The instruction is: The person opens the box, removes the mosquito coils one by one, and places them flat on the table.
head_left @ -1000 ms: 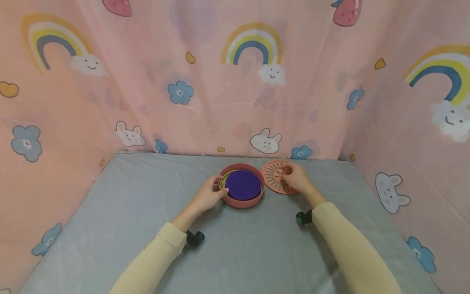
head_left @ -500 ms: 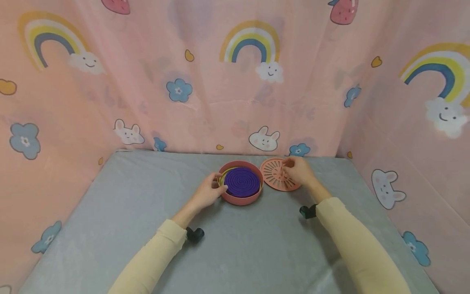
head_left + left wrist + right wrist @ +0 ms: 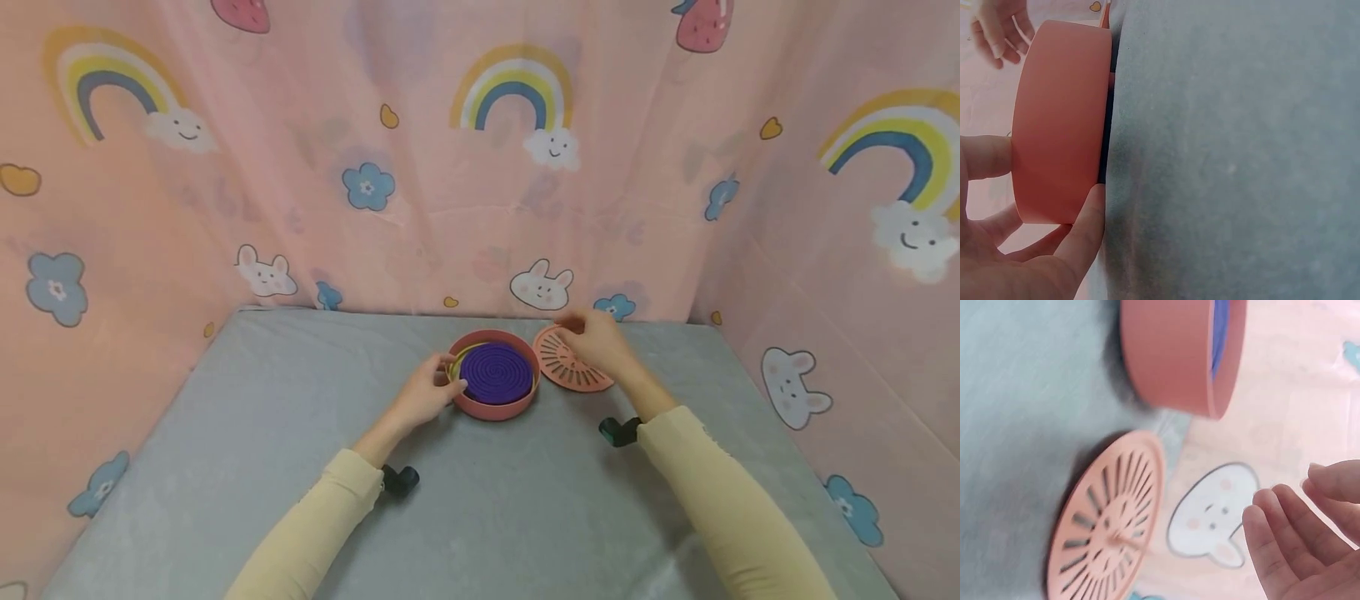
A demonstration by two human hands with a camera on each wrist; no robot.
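Sitting at the frame's centre on the grey worktop point(image 3: 225, 433), the round pink box point(image 3: 495, 404) with its purple coil point(image 3: 497, 372) looks light and rigid; the left hand point(image 3: 423, 392) grips its left rim. Just right, the slotted lid point(image 3: 570, 371), thin and probably brittle, is best taken by its edge; the right hand point(image 3: 596, 342) hovers over it, fingers relaxed, holding nothing.

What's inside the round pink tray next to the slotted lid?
Inside the pink tray lies a purple spiral coil, with a yellowish ring along its left edge. Whatever lies beneath the coil is hidden.
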